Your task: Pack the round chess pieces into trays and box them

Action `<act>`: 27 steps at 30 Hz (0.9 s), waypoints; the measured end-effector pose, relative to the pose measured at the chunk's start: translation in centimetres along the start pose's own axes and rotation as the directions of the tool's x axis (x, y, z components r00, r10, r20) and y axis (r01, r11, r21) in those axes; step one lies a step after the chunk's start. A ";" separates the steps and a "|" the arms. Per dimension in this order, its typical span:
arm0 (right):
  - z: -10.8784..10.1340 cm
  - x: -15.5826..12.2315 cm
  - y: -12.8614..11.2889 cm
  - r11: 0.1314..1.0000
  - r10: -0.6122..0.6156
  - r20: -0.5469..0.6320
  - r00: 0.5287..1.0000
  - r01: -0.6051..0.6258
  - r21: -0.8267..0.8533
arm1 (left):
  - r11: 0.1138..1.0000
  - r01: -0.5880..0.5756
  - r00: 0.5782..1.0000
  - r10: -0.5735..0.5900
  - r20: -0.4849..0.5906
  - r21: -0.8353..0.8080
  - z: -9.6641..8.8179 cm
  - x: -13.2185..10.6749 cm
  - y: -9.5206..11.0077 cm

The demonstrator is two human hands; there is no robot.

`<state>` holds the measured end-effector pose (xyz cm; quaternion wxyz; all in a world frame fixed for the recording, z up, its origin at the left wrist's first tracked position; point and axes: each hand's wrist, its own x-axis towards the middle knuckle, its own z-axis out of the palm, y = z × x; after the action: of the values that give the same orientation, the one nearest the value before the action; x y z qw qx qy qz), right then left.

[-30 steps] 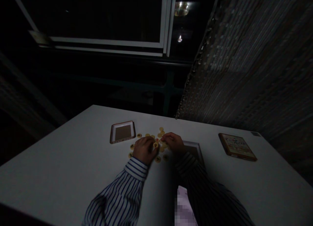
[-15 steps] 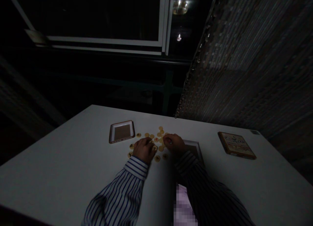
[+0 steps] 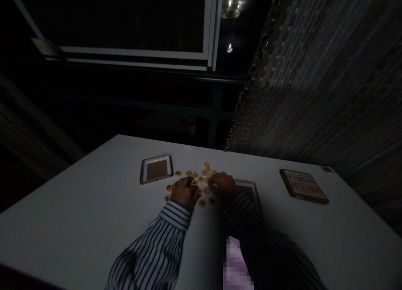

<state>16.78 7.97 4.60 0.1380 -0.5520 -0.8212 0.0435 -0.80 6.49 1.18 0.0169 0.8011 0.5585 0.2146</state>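
Note:
Several small round yellow game pieces (image 3: 205,173) with dark marks lie scattered on the white table (image 3: 78,223). My left hand (image 3: 185,191) rests on the left part of the pile, fingers curled down onto the pieces. My right hand (image 3: 223,185) sits on the right part, fingers bent and pinched at a piece near the middle. Both arms wear striped sleeves. The light is dim, so what each fingertip holds stays unclear.
A shallow box tray (image 3: 156,169) with a brown inside lies left of the pieces. Another tray (image 3: 251,191) sits partly under my right wrist. A flat brown box lid (image 3: 303,185) lies at the right. A woven blind (image 3: 314,72) hangs behind the table.
My hands have shifted slightly among the pieces; the left fingers moved a little up toward the middle of the pile. The trays and lid stay put.

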 end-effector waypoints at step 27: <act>0.5 -0.6 0.3 0.991 -0.120 0.110 0.987 0.125 -0.043 | 0.999 -0.014 0.989 0.009 -0.146 -0.031 0.1 0.1 -0.6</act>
<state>17.12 7.60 4.00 0.0824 -0.5005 -0.8607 0.0442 -1.20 6.84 0.96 -0.0126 0.7861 0.5501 0.2816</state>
